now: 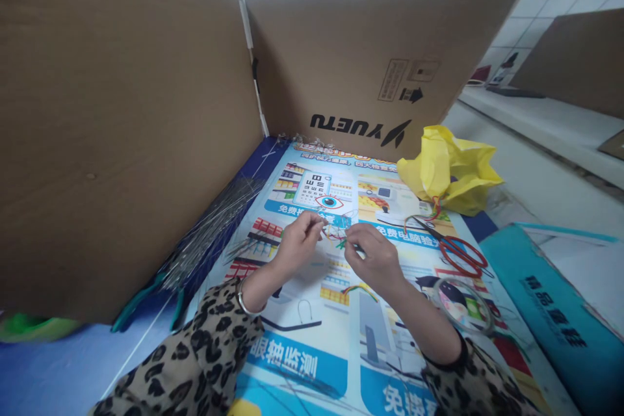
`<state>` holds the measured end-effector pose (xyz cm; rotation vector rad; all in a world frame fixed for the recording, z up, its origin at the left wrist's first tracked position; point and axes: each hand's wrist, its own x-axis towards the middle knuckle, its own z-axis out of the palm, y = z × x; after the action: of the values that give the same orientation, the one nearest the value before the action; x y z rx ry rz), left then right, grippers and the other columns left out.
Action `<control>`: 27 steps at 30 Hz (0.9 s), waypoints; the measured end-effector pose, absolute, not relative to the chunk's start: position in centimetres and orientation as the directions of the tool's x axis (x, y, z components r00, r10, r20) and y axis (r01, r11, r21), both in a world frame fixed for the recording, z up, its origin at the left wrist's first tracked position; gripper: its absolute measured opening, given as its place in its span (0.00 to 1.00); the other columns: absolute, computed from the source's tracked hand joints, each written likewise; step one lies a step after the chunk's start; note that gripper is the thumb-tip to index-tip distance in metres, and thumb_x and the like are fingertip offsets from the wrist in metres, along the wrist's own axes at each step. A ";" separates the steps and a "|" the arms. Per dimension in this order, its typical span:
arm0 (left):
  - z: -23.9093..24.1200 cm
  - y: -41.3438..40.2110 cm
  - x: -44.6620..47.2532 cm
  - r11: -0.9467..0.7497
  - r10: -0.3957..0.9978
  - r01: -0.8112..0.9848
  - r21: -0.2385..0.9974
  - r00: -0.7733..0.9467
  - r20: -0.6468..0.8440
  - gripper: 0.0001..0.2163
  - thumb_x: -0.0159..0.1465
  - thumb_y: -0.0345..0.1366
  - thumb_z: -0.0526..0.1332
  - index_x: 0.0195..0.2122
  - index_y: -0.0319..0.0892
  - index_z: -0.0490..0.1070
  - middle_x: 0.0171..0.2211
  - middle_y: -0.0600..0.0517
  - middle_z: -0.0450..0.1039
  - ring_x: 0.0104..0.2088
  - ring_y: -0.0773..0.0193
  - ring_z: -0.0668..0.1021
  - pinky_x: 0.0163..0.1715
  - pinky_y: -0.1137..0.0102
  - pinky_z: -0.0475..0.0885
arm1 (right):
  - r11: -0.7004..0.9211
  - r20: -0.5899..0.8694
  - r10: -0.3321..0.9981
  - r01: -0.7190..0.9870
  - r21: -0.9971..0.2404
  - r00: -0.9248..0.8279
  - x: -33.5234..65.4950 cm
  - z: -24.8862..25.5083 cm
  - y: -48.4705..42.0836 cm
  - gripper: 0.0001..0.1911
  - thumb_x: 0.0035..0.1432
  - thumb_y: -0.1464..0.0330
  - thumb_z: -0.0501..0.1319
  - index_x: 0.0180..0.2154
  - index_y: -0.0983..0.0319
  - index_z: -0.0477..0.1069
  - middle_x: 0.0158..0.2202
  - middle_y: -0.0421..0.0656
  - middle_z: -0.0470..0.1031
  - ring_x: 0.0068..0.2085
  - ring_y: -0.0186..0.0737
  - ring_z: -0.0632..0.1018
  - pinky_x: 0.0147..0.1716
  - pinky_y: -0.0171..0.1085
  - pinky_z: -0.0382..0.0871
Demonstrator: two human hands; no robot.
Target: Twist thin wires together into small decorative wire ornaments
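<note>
- Cardboard panels: left [121,130] and back [351,65], upright; firm limits on those two sides.
- Blue bench [97,364], mostly under an eye-exam poster [336,328]; best moving room is between the forearms, low clutter there.
- Teal box [541,299], along poster's right side; limits wide right-elbow swings.
- Yellow bag [451,169], crumpled, back right; coloured wires [435,209] at its lower edge.
- Metal wire bundle [209,227], beside left panel; loose ends reach onto poster, likely sleeve-snaggers.
- Red-handled scissors [461,253], right of the hands; blades point toward them, mind the tips.
- Tape roll [437,294], flat by right forearm.
- Left hand [302,237] and right hand [371,252]: both pinched on thin wires; exact grip spots too small to tell.
- Thin wires [334,234], between the fingertips over mid-poster. Probably near weightless, springy, easily kinked; fingertip pinch near the joined part, ends clear of skin.
</note>
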<state>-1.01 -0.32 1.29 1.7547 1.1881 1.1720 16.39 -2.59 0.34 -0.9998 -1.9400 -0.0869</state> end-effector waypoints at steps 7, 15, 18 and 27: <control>1.0 0.0 -0.9 -0.267 0.945 0.187 0.945 0.241 0.220 0.07 0.61 0.38 0.54 0.35 0.41 0.68 0.30 0.54 0.70 0.29 0.69 0.73 0.33 0.73 0.67 | 0.720 0.807 0.533 0.637 -0.275 -0.254 16.3 0.3 -2.8 0.11 0.49 0.80 0.55 0.30 0.58 0.65 0.33 0.43 0.73 0.40 0.39 0.75 0.40 0.41 0.73; 1.1 0.1 -0.8 -0.070 0.986 0.019 0.997 0.151 0.067 0.08 0.56 0.38 0.60 0.28 0.40 0.64 0.20 0.58 0.66 0.21 0.72 0.70 0.24 0.75 0.63 | 0.763 0.814 0.512 0.581 -0.284 -0.275 16.2 0.1 -2.8 0.12 0.48 0.81 0.55 0.31 0.58 0.67 0.34 0.44 0.73 0.42 0.41 0.76 0.41 0.43 0.74; 1.3 0.1 -0.6 -0.005 0.988 -0.109 0.994 0.155 0.022 0.10 0.53 0.38 0.63 0.29 0.41 0.62 0.19 0.59 0.65 0.19 0.73 0.68 0.21 0.76 0.61 | 0.758 0.809 0.516 0.590 -0.277 -0.283 16.3 0.0 -2.7 0.12 0.48 0.80 0.55 0.31 0.58 0.67 0.34 0.44 0.73 0.42 0.42 0.76 0.41 0.43 0.74; 1.9 -0.4 -0.4 0.131 0.961 -0.319 0.939 0.273 -0.042 0.15 0.49 0.37 0.67 0.32 0.39 0.63 0.21 0.59 0.66 0.18 0.76 0.66 0.20 0.77 0.58 | 0.746 0.786 0.539 0.606 -0.277 -0.303 16.7 -0.8 -2.1 0.11 0.49 0.80 0.55 0.32 0.59 0.66 0.35 0.45 0.73 0.43 0.41 0.74 0.41 0.43 0.73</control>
<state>-0.37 -0.43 1.87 1.0113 0.8121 1.0951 16.65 -2.14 -0.80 -0.8686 -1.9749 -0.0873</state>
